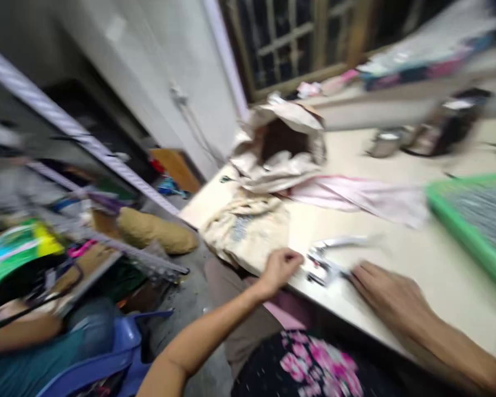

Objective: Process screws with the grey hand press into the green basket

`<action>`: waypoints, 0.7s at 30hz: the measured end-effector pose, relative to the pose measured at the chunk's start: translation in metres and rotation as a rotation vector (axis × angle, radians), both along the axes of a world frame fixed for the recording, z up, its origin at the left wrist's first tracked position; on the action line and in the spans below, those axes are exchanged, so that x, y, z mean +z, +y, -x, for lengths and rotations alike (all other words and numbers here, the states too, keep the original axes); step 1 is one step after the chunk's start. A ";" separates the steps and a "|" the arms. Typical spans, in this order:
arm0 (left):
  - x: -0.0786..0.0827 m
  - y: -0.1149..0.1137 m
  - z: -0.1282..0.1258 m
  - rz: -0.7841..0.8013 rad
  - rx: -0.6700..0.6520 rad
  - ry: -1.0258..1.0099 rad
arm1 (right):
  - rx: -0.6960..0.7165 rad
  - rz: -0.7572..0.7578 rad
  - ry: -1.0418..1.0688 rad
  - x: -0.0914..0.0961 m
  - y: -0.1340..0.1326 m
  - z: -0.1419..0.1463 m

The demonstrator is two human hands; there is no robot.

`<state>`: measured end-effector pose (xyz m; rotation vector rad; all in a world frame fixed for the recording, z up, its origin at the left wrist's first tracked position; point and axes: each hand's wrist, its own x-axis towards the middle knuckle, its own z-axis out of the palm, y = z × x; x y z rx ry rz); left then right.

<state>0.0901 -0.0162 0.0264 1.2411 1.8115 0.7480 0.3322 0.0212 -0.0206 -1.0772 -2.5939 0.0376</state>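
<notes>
My left hand (281, 270) is closed in a pinch at the table's near edge, beside the jaw end of a silver pliers-like tool (328, 270). Whatever lies between its fingertips is too small and blurred to make out. The tool rests on the cream table (400, 251) with its two handles spread apart, one pointing up and away. My right hand (391, 292) lies palm down over the table, its fingers curled round the end of the tool's lower handle. A cream cloth bag (252, 229) with a grey print lies just left of my left hand.
Behind the cloth bag stands an open white sack (243, 149). Pink cloth (355, 196) stretches across the table. A green-rimmed tray (458, 231) of grey pieces sits at right, and a metal cup (385, 143) at the back. A person sits by a blue chair (124, 347) at lower left.
</notes>
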 end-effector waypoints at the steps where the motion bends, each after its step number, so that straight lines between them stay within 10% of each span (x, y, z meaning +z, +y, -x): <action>1: -0.002 0.004 -0.001 -0.030 -0.032 -0.006 | -0.020 0.036 -0.070 0.001 -0.005 -0.004; 21: -0.033 0.021 -0.008 0.086 -0.166 0.077 | 0.007 -0.047 -0.117 0.006 0.009 0.003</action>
